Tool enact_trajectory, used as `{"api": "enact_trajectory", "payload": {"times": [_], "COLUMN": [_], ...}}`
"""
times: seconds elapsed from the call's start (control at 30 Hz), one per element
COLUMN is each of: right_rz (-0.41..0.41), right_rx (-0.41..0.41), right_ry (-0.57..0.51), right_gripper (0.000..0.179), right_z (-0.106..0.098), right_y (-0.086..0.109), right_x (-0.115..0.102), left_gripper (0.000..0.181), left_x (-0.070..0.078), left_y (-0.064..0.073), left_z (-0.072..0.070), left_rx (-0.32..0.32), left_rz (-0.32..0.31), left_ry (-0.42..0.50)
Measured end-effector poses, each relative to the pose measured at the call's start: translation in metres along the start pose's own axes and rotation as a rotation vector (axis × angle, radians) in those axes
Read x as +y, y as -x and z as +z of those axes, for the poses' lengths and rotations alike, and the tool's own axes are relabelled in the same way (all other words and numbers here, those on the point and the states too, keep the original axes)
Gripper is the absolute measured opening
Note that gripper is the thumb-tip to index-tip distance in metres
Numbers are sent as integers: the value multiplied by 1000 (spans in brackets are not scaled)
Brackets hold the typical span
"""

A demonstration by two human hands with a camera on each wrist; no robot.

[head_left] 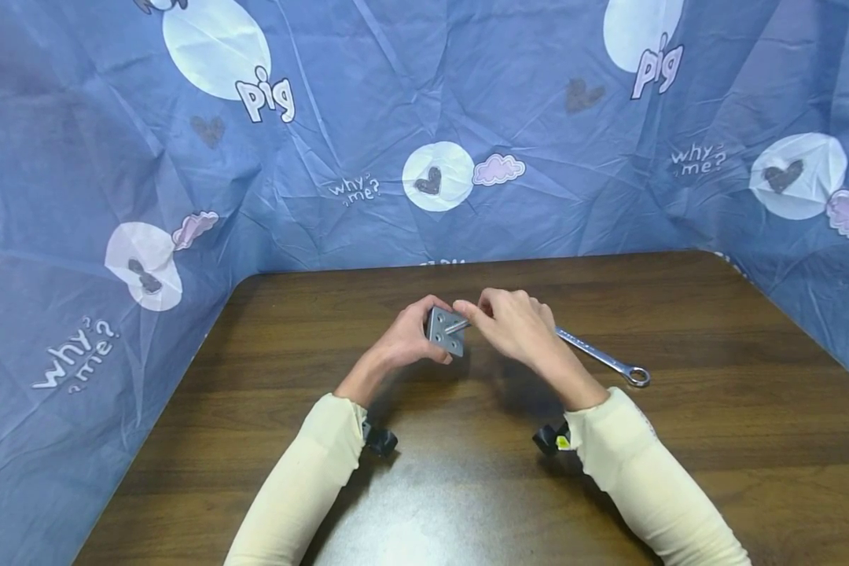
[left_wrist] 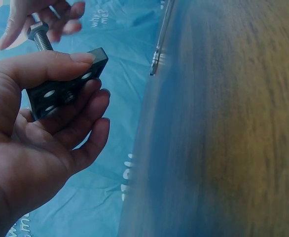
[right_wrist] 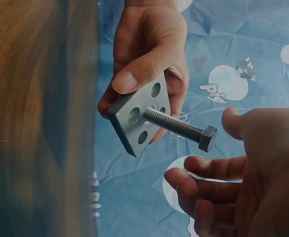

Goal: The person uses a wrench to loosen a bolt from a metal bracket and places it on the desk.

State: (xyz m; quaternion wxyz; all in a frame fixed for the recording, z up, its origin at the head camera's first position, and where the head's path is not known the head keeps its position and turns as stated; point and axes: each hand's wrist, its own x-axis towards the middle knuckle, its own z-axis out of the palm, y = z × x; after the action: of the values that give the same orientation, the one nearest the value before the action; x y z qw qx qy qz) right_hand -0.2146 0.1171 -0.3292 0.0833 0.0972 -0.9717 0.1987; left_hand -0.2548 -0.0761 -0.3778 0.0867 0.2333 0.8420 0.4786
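My left hand (head_left: 406,338) grips a square metal plate (right_wrist: 122,127) by its edge, thumb on one face and fingers behind. The plate has several round holes and is tilted, held up over the far part of the table. A long hex bolt (right_wrist: 178,125) passes into the middle hole, its head sticking out toward my right hand (right_wrist: 265,163). In the right wrist view, the right thumb and fingers are spread around the bolt head with a gap to it. The left wrist view shows the bolt's end at the plate's other face.
A combination wrench (head_left: 601,358) lies on the wooden table (head_left: 290,409) to the right, partly hidden behind my right hand. Blue printed cloth (head_left: 368,94) hangs behind and at both sides of the table. Black wrist devices (head_left: 380,440) sit below both wrists.
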Motion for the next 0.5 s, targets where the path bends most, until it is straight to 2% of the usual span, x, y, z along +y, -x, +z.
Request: {"api": "enact_trajectory", "payload": {"times": [0.17,0.5], "right_rz": [7,-73], "right_rx": [-26,-22], "right_ry": [3,-39], "right_gripper": [52,35], "right_z": [2,-4], "right_y": [-1,0], "right_x": [0,1], "left_gripper": [69,71], "left_x": [0,-2], "left_y": [0,-1], "left_z": [0,0], "left_rx": [-7,-5], "left_rz": [5,2], "left_ry": [0,2]}}
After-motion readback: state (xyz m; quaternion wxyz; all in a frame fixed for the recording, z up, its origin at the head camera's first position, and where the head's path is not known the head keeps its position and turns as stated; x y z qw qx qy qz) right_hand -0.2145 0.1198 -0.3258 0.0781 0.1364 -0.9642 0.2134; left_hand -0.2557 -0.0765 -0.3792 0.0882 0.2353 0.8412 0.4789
